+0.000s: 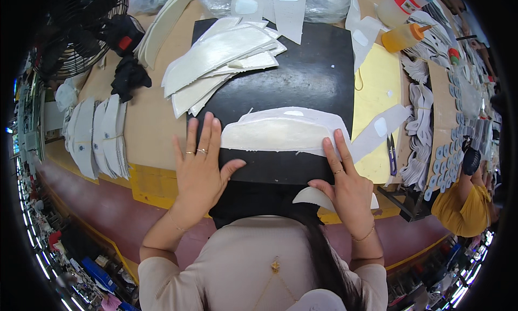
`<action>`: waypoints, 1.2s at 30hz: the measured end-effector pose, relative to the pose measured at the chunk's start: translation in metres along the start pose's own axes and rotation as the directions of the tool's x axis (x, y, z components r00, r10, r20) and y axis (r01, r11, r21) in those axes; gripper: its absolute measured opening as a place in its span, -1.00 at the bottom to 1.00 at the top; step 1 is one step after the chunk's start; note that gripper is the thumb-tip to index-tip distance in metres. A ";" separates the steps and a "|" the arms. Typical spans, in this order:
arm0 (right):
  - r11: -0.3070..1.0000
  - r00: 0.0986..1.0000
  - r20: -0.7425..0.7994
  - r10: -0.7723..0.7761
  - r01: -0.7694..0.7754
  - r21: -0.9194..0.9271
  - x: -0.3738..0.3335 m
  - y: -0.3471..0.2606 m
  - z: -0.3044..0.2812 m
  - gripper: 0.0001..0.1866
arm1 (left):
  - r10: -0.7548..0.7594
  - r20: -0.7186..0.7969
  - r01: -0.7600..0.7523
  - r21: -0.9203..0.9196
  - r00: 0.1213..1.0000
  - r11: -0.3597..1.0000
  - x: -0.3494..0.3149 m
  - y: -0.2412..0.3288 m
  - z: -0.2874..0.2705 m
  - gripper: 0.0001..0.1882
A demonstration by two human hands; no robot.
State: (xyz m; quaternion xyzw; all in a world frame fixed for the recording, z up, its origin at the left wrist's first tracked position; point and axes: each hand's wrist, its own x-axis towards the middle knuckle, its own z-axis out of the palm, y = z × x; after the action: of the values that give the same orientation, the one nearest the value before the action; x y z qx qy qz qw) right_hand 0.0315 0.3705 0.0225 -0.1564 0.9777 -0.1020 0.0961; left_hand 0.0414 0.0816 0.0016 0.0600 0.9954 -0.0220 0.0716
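Note:
A curved cream-white padding piece (275, 134) lies over a pale fabric piece (335, 123) on the black board (302, 76). My left hand (200, 168) is flat with its fingers spread at the left end of these layers. With two fingers stretched out, my right hand (345, 184) presses on their right end. Another curved white piece (314, 196) shows on both sides of the right palm, below the board's near edge. It appears held there by the other fingers, which are hidden. Beyond the layers, a fanned pile of similar cream pieces (221, 55) rests on the board.
Stacked pale pieces (108, 138) stand at the left, near a black fan (81, 30). At the right, small scissors (391, 155) lie on yellow sheeting (372, 162). An orange squeeze bottle (402, 37) is farther back. A person in a yellow top (458, 208) works at far right.

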 end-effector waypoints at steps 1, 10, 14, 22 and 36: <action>1.000 1.000 -0.007 -0.005 0.005 0.005 0.001 0.000 -0.001 -0.09 | -0.025 -0.065 0.023 -0.035 0.998 0.999 0.002 -0.002 0.001 -0.12; 0.967 0.984 -0.177 0.008 0.038 0.253 0.021 -0.010 -0.016 -0.47 | -0.034 -0.333 -0.113 -0.413 0.942 0.904 0.023 0.027 0.001 -0.42; 0.762 0.972 -0.093 0.214 -0.107 0.639 0.014 -0.006 -0.034 -0.59 | -0.068 -0.290 -0.154 -0.676 0.955 0.721 0.023 0.016 -0.006 -0.61; 0.669 0.978 -0.168 0.121 0.045 0.742 0.009 -0.014 -0.018 -0.75 | -0.344 -0.143 -0.101 -0.986 0.928 0.136 0.062 -0.027 -0.041 -0.77; 0.700 0.955 -0.276 0.108 0.124 0.703 0.021 -0.035 -0.009 -0.72 | 0.489 0.354 0.370 -0.926 0.797 0.068 0.016 0.036 -0.039 -0.73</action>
State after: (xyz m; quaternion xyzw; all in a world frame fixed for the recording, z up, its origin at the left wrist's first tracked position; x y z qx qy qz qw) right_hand 0.0202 0.3329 0.0360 -0.0942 0.8636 -0.4953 0.0010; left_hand 0.0243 0.1216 0.0369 0.0286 0.6458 0.6479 0.4029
